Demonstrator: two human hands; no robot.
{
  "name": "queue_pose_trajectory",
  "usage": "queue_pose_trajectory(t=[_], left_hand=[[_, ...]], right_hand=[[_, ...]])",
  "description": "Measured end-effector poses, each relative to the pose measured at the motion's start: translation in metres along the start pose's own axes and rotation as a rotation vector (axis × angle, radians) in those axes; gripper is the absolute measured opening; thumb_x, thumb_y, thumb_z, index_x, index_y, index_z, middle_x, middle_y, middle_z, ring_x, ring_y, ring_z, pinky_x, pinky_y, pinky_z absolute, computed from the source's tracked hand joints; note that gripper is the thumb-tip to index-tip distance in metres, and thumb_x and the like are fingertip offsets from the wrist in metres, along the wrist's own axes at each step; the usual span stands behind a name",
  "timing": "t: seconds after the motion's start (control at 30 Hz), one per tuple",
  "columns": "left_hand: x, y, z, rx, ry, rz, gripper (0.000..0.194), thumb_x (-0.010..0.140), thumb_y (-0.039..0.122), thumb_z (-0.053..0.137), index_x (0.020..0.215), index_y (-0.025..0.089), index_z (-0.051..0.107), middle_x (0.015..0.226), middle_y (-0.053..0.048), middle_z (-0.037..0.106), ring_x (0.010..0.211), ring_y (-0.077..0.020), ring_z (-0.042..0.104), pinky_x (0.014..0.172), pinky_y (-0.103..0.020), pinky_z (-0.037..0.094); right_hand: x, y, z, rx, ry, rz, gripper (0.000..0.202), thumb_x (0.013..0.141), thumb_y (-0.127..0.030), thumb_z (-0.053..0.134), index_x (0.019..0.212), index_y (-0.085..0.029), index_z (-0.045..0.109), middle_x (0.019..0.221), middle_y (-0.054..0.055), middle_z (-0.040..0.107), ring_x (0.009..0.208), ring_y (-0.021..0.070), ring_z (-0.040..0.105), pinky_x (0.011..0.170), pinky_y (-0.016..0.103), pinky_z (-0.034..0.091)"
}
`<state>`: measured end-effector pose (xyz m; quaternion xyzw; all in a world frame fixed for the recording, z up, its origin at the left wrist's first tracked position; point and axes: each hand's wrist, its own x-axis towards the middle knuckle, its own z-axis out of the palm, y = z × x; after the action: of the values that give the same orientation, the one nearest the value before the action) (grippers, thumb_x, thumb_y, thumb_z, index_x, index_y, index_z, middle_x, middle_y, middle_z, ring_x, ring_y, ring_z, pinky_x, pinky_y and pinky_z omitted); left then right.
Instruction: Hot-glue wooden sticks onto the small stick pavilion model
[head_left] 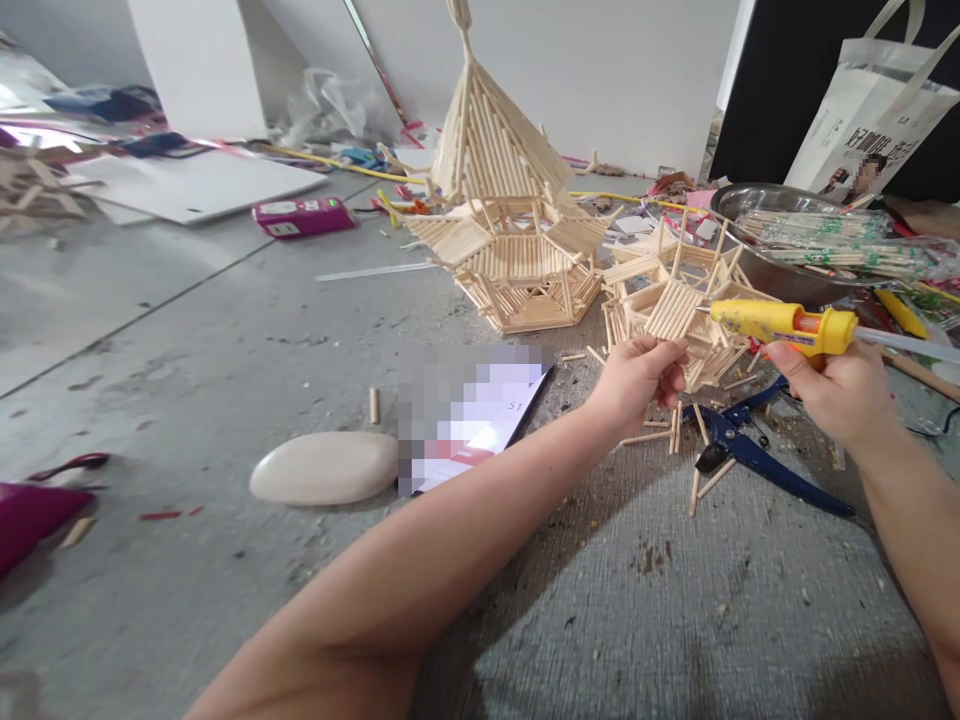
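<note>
My right hand (847, 385) is closed around a yellow hot glue gun (780, 325), its nozzle pointing left and touching or almost touching a small panel of wooden sticks (674, 308). That panel is pinched by its lower edge in the fingers of my left hand (645, 375). Behind both hands stands a partly built stick frame (637, 268), which they partly cover. To its left rises a larger stick pavilion (517, 255) with a pointed roof. Blue cutting pliers (750, 455) lie on the floor below my right hand, among loose stick pieces (673, 430).
A lit phone (487, 420) and a pale rounded object (322, 468) lie left of my left forearm. A metal bowl (795, 285) with bagged sticks stands at the right, before a white tote bag (862, 110). A purple box (304, 217) and white boards (202, 180) lie farther back.
</note>
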<state>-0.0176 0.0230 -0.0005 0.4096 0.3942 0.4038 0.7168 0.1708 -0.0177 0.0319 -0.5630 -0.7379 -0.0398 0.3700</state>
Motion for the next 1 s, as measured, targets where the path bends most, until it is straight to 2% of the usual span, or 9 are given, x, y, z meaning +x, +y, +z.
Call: queue_pose_trajectory(t=[0.2, 0.53, 0.8, 1.0], left_hand=[[0.001, -0.002, -0.001, -0.029, -0.013, 0.019, 0.022, 0.083, 0.018, 0.052, 0.061, 0.015, 0.050, 0.042, 0.005, 0.052, 0.029, -0.0037, 0.045, 0.031, -0.017, 0.027], [0.004, -0.003, -0.003, -0.061, -0.026, 0.019, 0.025, 0.081, 0.017, 0.055, 0.057, 0.015, 0.047, 0.044, 0.005, 0.054, 0.030, -0.0038, 0.048, 0.031, -0.016, 0.031], [-0.004, -0.008, 0.001, -0.053, 0.019, 0.051, 0.020, 0.083, 0.024, 0.051, 0.066, 0.015, 0.053, 0.046, 0.004, 0.055, 0.033, -0.0043, 0.048, 0.035, -0.017, 0.033], [-0.006, -0.009, 0.006, -0.017, 0.080, 0.108, 0.022, 0.085, 0.023, 0.048, 0.065, 0.015, 0.053, 0.047, 0.003, 0.055, 0.033, -0.0042, 0.048, 0.035, -0.018, 0.034]], right_hand=[[-0.001, 0.000, 0.000, -0.081, -0.051, 0.030, 0.033, 0.082, -0.045, 0.047, 0.066, -0.022, 0.064, 0.042, 0.000, 0.049, 0.048, 0.0164, 0.053, 0.051, 0.030, 0.041], [0.000, -0.002, 0.002, -0.049, -0.054, 0.043, 0.034, 0.081, -0.045, 0.047, 0.062, -0.021, 0.062, 0.043, 0.000, 0.049, 0.052, 0.0176, 0.056, 0.055, 0.031, 0.042], [-0.001, 0.000, -0.003, -0.046, -0.039, 0.113, 0.037, 0.079, -0.048, 0.048, 0.054, -0.023, 0.056, 0.042, 0.000, 0.046, 0.052, 0.0175, 0.054, 0.055, 0.032, 0.042], [-0.002, -0.001, -0.005, -0.032, -0.067, 0.143, 0.038, 0.079, -0.050, 0.047, 0.055, -0.023, 0.056, 0.041, -0.001, 0.046, 0.048, 0.0171, 0.053, 0.050, 0.031, 0.040]])
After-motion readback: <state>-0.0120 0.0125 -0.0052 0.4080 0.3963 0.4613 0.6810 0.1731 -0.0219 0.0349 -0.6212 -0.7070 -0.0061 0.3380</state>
